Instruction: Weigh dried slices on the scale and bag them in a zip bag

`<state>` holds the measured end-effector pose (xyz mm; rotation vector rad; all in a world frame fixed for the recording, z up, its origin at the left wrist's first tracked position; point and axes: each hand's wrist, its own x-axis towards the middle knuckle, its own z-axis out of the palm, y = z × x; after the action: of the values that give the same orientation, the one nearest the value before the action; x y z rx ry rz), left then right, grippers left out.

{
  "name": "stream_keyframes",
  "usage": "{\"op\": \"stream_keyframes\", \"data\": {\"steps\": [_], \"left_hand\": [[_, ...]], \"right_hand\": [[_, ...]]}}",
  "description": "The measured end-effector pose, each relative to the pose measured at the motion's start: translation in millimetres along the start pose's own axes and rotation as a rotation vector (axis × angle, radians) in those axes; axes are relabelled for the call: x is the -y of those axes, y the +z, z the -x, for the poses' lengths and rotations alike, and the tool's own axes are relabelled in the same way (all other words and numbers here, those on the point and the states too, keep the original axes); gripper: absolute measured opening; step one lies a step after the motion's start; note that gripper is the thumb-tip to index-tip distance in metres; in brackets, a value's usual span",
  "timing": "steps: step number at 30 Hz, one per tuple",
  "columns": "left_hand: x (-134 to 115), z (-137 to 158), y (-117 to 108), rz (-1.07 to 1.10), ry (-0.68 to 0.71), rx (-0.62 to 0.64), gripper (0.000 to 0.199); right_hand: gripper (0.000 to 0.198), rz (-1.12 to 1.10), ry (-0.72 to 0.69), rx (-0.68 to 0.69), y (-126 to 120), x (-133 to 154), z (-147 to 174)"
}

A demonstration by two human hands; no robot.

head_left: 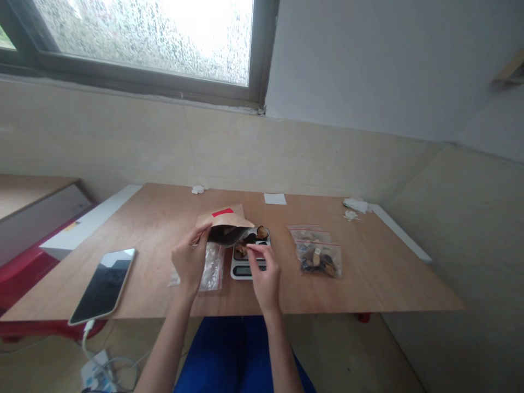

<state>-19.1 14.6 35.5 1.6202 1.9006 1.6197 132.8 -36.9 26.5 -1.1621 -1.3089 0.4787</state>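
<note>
Wooden table [164,218]: left hand [190,261] grips open paper pouch [223,225]; right hand [264,275] pinches dried piece [241,249] over scale [245,262].

Window [143,38] at top, dark frame, pane frosted or rain-speckled, bright daylight behind. Below it, beige tiled wall [123,142]; upper right wall [368,60] painted pale grey-white. Corner at right, beige tiled side wall [470,229]. Wooden desk [368,273], light plywood top, white edge strips at left and right ends. Lower wooden surface [24,191] at far left, red furniture [20,273] beneath. Floor [347,355] beige, cables at lower left.
</note>
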Motion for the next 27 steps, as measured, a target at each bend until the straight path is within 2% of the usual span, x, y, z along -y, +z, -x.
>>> {"op": "stream_keyframes", "data": {"steps": [4,7,10,14,19,23,27], "left_hand": [[-14.2,-21.7,7.2,-0.059,-0.017,-0.049,0.021],[-19.5,-38.6,12.4,0.009,0.035,-0.078,0.021],[-18.3,-54.0,16.5,0.095,0.106,-0.105,0.022],[-11.0,-71.3,24.1,0.106,0.144,-0.146,0.022],[-1.3,-81.5,37.1,0.236,0.071,-0.19,0.035],[13.0,-73.9,44.1,0.277,0.046,-0.091,0.044],[32.0,-49.7,45.6,0.267,0.012,-0.021,0.047]], "right_hand": [[0.022,-0.024,0.173,-0.148,-28.7,-22.6,-6.3],[0.027,-0.043,0.25,-0.206,-44.3,-38.7,-8.1],[0.032,-0.103,0.304,-0.245,-53.6,-48.3,-9.0],[0.035,-0.156,0.353,-0.265,-56.5,-55.6,-9.1],[0.031,-0.116,0.325,-0.211,-52.1,-64.9,-5.5],[0.028,-0.032,0.262,-0.162,-45.6,-73.3,-2.4],[0.025,0.109,0.138,-0.143,-35.0,-83.4,-4.4]]}}
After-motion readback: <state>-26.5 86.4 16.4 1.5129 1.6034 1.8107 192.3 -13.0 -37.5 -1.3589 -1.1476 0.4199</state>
